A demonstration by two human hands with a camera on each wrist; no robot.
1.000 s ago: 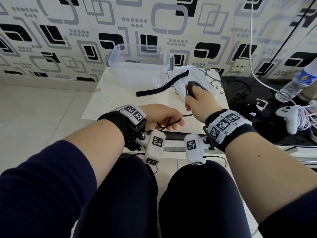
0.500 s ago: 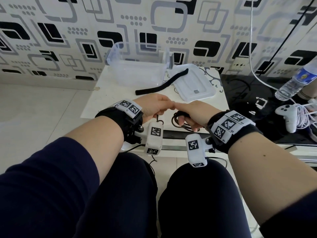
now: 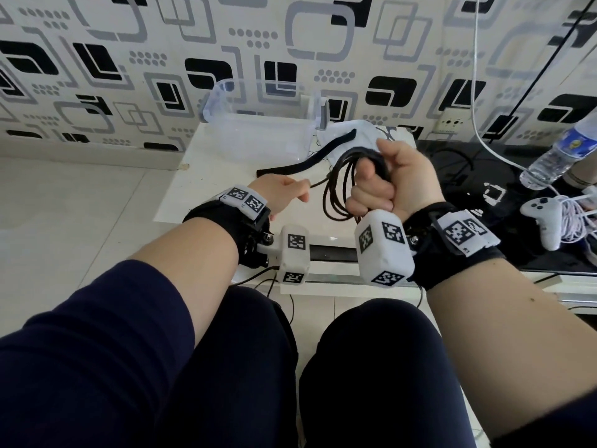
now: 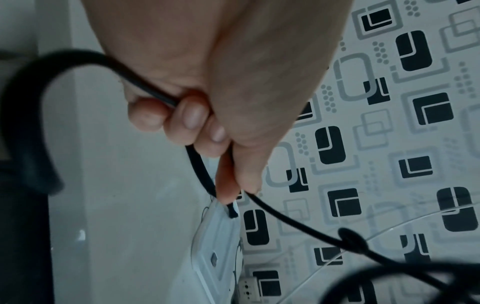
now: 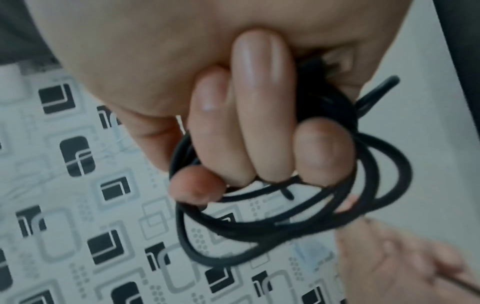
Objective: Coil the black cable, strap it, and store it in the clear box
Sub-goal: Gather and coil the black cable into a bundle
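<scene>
My right hand [image 3: 381, 185] is raised over the white table and grips several loops of the black cable [image 3: 339, 189] in its curled fingers [image 5: 262, 123]; the coil [image 5: 285, 216] hangs below them. My left hand [image 3: 284, 192] pinches the cable's loose stretch [image 4: 285, 222] between thumb and fingers [image 4: 192, 117], just left of the coil. A black strap [image 3: 310, 160] lies flat on the table beyond the hands. The clear box [image 3: 258, 124] stands open at the table's far edge by the wall, with its lid [image 3: 361, 137] lying to the right.
The white table [image 3: 200, 189] stands against a patterned wall. To the right is a dark glass surface [image 3: 484, 189] with a water bottle [image 3: 562, 150], a white game controller [image 3: 542, 218] and white cords. My knees sit below the table's front edge.
My right hand has lifted and turned upward with the coil, away from the left hand. The left hand has slid left along the loose cable.
</scene>
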